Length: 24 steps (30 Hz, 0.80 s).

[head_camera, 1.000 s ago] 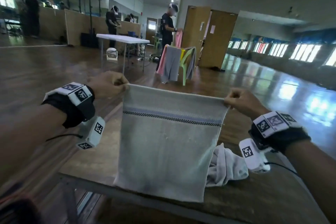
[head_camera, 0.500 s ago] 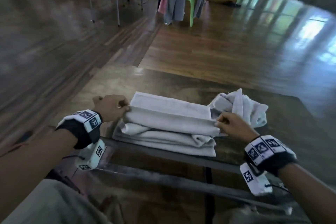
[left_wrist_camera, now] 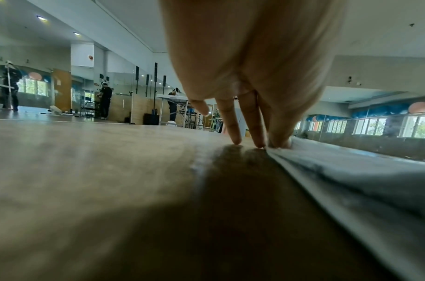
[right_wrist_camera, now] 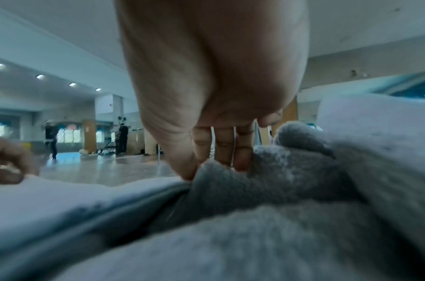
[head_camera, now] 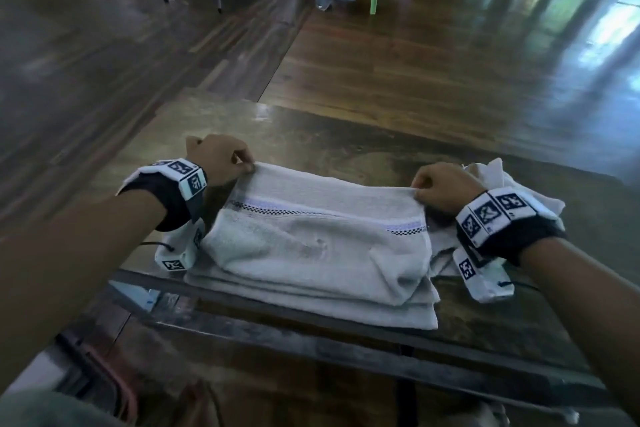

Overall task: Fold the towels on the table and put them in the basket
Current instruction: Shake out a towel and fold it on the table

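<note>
My left hand and right hand pinch the nubby folded towel's far corners. A crumpled towel lies half hidden behind my right wrist.

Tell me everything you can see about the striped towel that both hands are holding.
The striped towel is pale grey terry cloth with a lilac stripe and a dark checked line near its far edge. It lies folded in layers on the wooden table, at the near edge. The left hand and the right hand pinch its far corners. A crumpled towel touches its right side.
</note>
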Each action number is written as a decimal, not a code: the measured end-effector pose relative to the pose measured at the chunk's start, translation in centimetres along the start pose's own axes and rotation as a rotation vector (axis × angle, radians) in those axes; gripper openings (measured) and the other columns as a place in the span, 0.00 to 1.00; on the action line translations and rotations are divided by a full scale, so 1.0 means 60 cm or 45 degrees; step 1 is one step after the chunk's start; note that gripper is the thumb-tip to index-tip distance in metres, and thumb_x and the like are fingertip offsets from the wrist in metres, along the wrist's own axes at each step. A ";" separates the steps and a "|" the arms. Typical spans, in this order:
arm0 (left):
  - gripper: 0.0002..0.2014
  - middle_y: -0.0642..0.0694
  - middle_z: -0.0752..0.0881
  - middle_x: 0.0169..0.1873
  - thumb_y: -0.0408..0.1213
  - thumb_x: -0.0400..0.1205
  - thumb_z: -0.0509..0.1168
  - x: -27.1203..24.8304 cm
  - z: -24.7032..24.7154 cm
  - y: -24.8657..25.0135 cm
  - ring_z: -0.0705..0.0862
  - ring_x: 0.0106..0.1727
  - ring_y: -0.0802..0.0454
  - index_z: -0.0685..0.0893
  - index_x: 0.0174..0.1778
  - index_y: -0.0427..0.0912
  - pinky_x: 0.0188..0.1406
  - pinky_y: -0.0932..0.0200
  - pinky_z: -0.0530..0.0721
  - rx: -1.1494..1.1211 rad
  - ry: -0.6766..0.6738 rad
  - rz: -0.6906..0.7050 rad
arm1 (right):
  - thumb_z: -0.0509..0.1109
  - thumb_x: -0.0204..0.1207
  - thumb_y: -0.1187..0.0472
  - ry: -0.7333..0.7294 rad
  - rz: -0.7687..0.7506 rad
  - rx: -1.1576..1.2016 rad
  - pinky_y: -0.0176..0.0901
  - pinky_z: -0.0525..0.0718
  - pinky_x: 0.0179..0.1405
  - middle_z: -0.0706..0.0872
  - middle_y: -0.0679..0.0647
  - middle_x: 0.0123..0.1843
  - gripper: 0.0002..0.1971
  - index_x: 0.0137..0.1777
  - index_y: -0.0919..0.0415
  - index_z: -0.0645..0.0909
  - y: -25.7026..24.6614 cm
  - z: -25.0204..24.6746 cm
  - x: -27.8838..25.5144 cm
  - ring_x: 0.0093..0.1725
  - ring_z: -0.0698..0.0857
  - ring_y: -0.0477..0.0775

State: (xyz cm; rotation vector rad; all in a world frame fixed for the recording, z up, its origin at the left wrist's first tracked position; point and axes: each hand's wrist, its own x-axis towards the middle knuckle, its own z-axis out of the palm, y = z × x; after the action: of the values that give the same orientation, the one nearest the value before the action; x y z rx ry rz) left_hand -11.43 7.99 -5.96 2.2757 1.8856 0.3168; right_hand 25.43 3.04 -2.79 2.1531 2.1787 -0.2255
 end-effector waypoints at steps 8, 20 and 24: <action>0.04 0.47 0.89 0.45 0.40 0.76 0.71 0.031 -0.008 -0.006 0.84 0.48 0.47 0.87 0.43 0.44 0.49 0.53 0.78 0.008 -0.174 0.273 | 0.65 0.77 0.47 -0.179 -0.180 -0.041 0.60 0.56 0.69 0.86 0.39 0.56 0.11 0.56 0.42 0.85 -0.058 0.000 0.038 0.63 0.80 0.49; 0.05 0.45 0.88 0.39 0.32 0.73 0.74 0.003 -0.054 0.006 0.84 0.40 0.51 0.86 0.40 0.36 0.34 0.73 0.74 -0.256 -0.100 0.251 | 0.68 0.75 0.56 -0.194 -0.198 0.027 0.58 0.59 0.70 0.86 0.49 0.47 0.04 0.47 0.54 0.82 -0.095 -0.004 0.028 0.54 0.82 0.52; 0.04 0.51 0.86 0.36 0.33 0.73 0.74 -0.020 -0.091 0.004 0.82 0.37 0.59 0.85 0.37 0.43 0.33 0.78 0.74 -0.288 -0.021 0.264 | 0.69 0.75 0.56 -0.137 -0.229 0.143 0.56 0.60 0.69 0.81 0.46 0.47 0.05 0.46 0.52 0.75 -0.097 -0.023 0.013 0.51 0.78 0.49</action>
State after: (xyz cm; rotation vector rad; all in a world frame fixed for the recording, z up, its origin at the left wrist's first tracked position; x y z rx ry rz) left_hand -12.90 6.73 -0.72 2.3108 1.5207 0.5090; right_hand 19.65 3.98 -1.24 1.9462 2.3494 -0.4736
